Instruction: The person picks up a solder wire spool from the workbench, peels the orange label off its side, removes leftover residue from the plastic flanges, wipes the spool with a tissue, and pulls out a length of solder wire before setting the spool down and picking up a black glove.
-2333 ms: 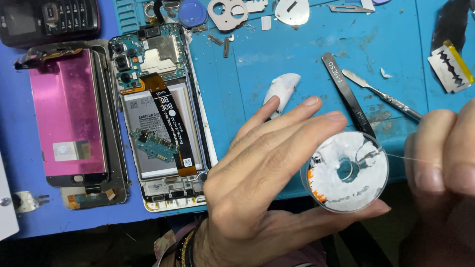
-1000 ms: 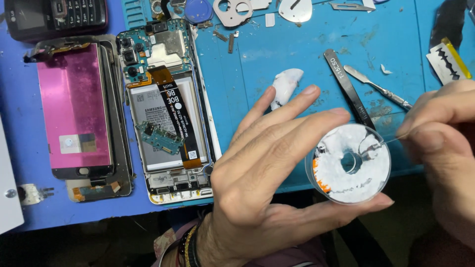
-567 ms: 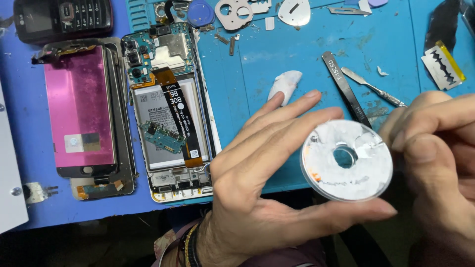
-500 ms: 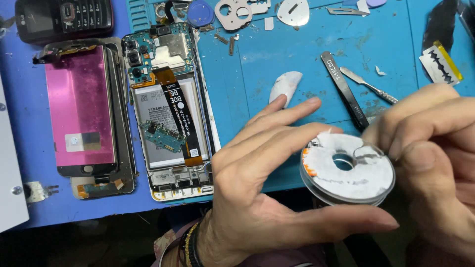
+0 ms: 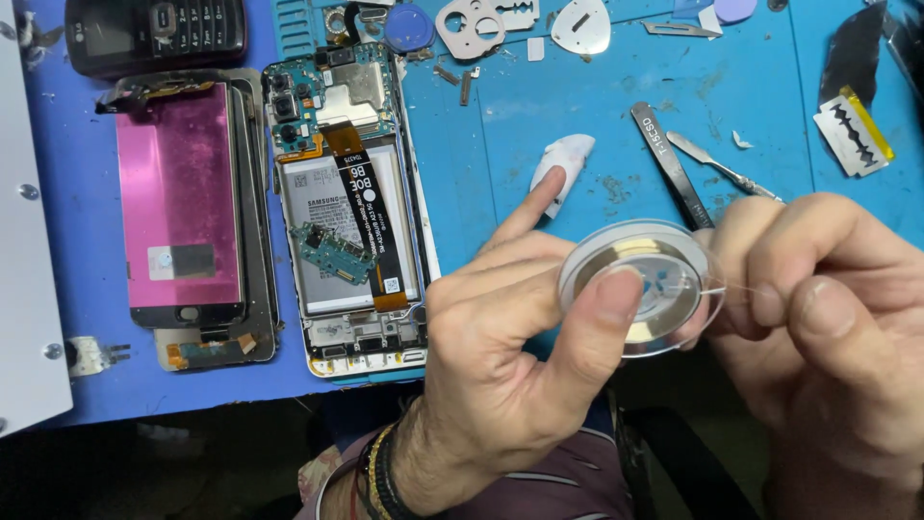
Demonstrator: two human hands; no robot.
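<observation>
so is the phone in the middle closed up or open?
Open. The phone lies on the blue mat with its back off: battery, circuit board and black ribbon cable are bare.

I see a blue mat (image 5: 616, 116) covering the bench, evenly lit from above. Below its front edge lies dark floor (image 5: 192, 462). A white panel (image 5: 24, 241) borders the left.

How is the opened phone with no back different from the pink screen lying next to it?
The opened phone shows a white battery, green circuit boards and a black ribbon cable; the pink screen shows one plain, flat magenta panel. The opened phone sits in a pale frame, the pink screen in a dark one. Both lie flat, side by side, on the blue mat, untouched by either hand.
</observation>
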